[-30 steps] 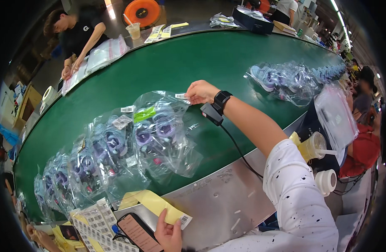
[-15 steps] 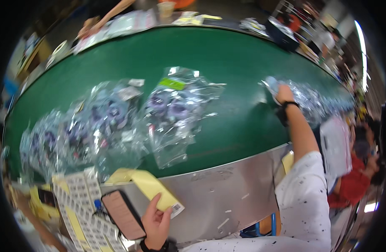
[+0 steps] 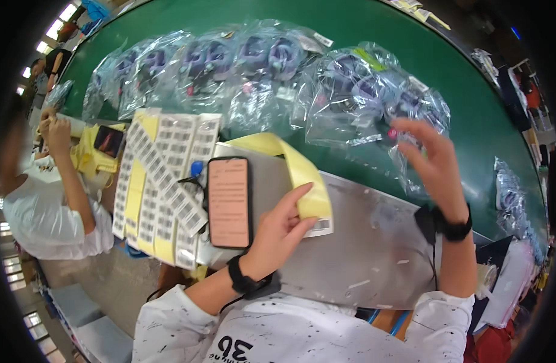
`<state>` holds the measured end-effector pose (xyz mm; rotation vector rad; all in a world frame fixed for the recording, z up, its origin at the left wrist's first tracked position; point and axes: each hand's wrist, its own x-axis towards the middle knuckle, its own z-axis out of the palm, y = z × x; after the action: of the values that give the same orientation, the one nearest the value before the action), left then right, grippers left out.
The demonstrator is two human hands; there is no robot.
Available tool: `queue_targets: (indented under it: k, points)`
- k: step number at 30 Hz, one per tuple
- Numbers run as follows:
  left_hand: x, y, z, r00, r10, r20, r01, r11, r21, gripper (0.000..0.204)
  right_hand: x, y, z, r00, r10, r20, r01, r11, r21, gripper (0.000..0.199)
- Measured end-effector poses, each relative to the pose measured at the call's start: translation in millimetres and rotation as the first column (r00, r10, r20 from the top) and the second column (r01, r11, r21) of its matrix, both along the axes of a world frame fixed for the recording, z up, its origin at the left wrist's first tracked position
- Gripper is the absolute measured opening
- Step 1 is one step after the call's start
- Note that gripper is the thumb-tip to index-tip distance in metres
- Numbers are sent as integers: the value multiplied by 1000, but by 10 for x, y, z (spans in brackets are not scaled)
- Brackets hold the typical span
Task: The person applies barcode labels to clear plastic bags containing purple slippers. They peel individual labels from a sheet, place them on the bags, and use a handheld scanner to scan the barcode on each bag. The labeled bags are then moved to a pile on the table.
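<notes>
My left hand (image 3: 279, 231) pinches the end of a yellow label strip (image 3: 302, 181), with a white barcode label at its tip. The strip curls back over the metal edge of the table. My right hand (image 3: 432, 163) is raised with thumb and fingers apart, over the near edge of a clear plastic bag (image 3: 414, 100) of blue and purple goods that look like footwear. Whether the fingers touch the plastic I cannot tell. Directly left of it lies a similar bag (image 3: 344, 85) with a bright green label. Several more such bags (image 3: 211, 60) overlap in a row farther left.
A black-framed phone (image 3: 228, 202) lies beside sheets of barcode labels (image 3: 160, 181) on the metal ledge (image 3: 369, 254). The green table (image 3: 459, 91) runs behind. At the far right is a pile of bagged goods (image 3: 511, 193). A co-worker's arm (image 3: 72, 181) is at left.
The view has swung round. My right hand has come from the far-right pile to the row, and another bag now lies right of the green-labelled one. My left hand still holds the strip.
</notes>
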<state>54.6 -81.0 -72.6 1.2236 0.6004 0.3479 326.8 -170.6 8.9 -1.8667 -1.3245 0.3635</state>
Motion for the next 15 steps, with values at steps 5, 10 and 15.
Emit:
queue_targets:
  k: [5, 10, 15]
  points:
    - [-134, -104, 149, 995, -102, 5, 100, 983, 155, 38, -1025, -320, -129, 785, -20, -619, -102, 982, -160, 41]
    - [-202, -139, 321, 987, -159, -27, 159, 930, 331, 27, -1443, -580, -277, 645, -128, -753, 107, 991, -77, 39]
    - [-253, -189, 365, 990, -137, -27, 133, 861, 490, 22, -1717, -664, -350, 788, -212, -579, 260, 966, 1, 21]
